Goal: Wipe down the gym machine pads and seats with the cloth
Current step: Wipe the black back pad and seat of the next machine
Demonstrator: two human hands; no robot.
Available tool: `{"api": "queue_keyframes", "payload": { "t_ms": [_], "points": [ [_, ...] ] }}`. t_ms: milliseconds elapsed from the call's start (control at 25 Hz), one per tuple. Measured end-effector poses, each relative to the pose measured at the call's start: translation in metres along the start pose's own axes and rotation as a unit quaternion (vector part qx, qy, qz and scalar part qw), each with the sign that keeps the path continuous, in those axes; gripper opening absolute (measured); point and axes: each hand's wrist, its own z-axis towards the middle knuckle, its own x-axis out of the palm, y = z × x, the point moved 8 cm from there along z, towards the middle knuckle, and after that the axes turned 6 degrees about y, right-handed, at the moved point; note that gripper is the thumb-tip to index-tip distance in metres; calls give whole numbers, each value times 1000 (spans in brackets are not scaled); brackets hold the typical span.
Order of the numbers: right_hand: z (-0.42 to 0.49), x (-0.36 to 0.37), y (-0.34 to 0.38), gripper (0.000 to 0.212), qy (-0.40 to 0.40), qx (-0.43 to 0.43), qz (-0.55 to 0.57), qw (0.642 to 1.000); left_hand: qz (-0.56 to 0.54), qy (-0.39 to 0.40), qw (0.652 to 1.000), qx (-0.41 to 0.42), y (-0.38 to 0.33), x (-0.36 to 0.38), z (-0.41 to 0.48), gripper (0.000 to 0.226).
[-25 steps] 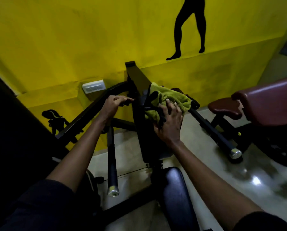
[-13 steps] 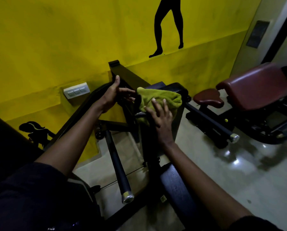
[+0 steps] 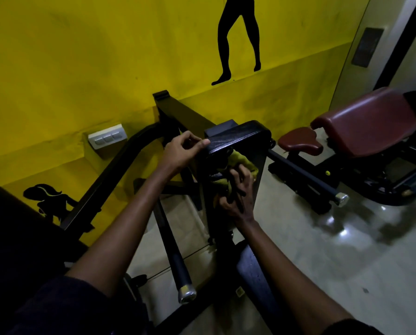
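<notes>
A black upright chest pad [image 3: 240,137] stands on a black machine in front of me, with a black seat [image 3: 252,269] below it. My right hand [image 3: 238,192] grips a green cloth [image 3: 244,162] and presses it against the pad's front face, below the top edge. My left hand [image 3: 181,149] holds the pad's upper left corner, thumb and fingers pinching its edge. Part of the cloth is hidden under my right hand.
Two black handle bars with silver end caps stick out, one at lower left [image 3: 178,264], one at right [image 3: 308,175]. A maroon padded bench [image 3: 371,122] stands at the right. A yellow wall [image 3: 81,68] with a switch plate [image 3: 107,139] is close behind. The glossy floor [image 3: 347,250] lies to the right.
The cloth and my right hand slid from the top of the pad down its front face. My left hand shifted from the frame onto the pad's upper corner.
</notes>
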Motion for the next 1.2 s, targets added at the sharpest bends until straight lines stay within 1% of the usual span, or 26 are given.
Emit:
{"api": "queue_keyframes", "payload": {
  "t_ms": [40, 80, 120, 160, 200, 240, 320, 360, 400, 440, 480, 520, 600, 640, 720, 760, 800, 840, 880, 920, 960, 1000, 1080, 1120, 1160, 1200],
  "points": [
    [6, 7, -9, 67, 25, 17, 24, 999, 17, -11, 1000, -1, 0, 4, -4, 39],
    [12, 16, -31, 67, 38, 70, 67, 995, 34, -16, 999, 5, -1, 9, -7, 39],
    [13, 22, -49, 72, 53, 156, 127, 978, 53, -17, 998, 17, -2, 15, -10, 42],
    [15, 20, -59, 78, 59, 255, 205, 943, 71, -15, 997, 26, -3, 20, -13, 48],
    [17, 16, -62, 79, 62, 319, 257, 910, 84, -20, 996, 29, -3, 23, -14, 52],
    [24, 12, -69, 70, 51, 346, 309, 884, 92, -30, 995, 27, -3, 24, -16, 54],
    [39, -12, -82, 45, -43, 358, 339, 869, 120, -55, 990, 44, -8, 26, -20, 52],
    [42, -25, -91, 54, -83, 367, 325, 868, 143, -64, 986, 64, -16, 32, -22, 49],
    [41, -30, -99, 70, -104, 374, 301, 871, 165, -68, 980, 83, -24, 41, -23, 46],
    [37, -32, -104, 81, -101, 380, 286, 874, 185, -70, 975, 96, -32, 50, -23, 45],
    [32, -19, -121, 85, -89, 381, 289, 874, 203, -74, 971, 100, -38, 58, -20, 46],
    [29, -13, -126, 83, -83, 371, 293, 877, 218, -80, 968, 98, -42, 64, -17, 47],
    [38, -37, -99, 72, -91, 334, 279, 896, 236, -97, 963, 86, -43, 68, -12, 49],
    [46, -51, -92, 66, -114, 301, 272, 907, 239, -105, 961, 85, -42, 68, -12, 49],
    [66, -66, -90, 59, -129, 218, 237, 938, 240, -117, 960, 85, -40, 71, -12, 49],
    [71, -66, -92, 54, -125, 192, 246, 942, 237, -125, 960, 87, -39, 72, -13, 48],
    [70, -56, -98, 44, -87, 206, 262, 939, 233, -137, 958, 92, -40, 72, -15, 48],
    [63, -36, -105, 27, -1, 259, 282, 924, 233, -151, 956, 95, -40, 73, -15, 48],
    [46, -8, -115, 18, 101, 319, 307, 891, 235, -163, 953, 95, -40, 75, -15, 47],
    [26, 11, -123, 27, 155, 391, 299, 857, 238, -176, 950, 96, -40, 77, -16, 47],
    [8, 31, -137, 43, 168, 435, 285, 837, 240, -187, 947, 101, -39, 78, -19, 47],
    [-4, 41, -143, 53, 170, 466, 270, 825, 242, -196, 944, 108, -39, 78, -21, 46],
    [-18, 59, -148, 53, 176, 494, 261, 810, 244, -206, 941, 110, -38, 78, -21, 46],
    [-20, 58, -145, 51, 161, 489, 265, 816, 245, -208, 941, 108, -39, 78, -21, 46],
    [-18, 50, -140, 52, 128, 479, 275, 824, 247, -207, 941, 106, -39, 78, -22, 46],
    [-16, 49, -144, 60, 84, 456, 279, 841, 252, -207, 939, 105, -40, 78, -22, 46]
  ]
}}
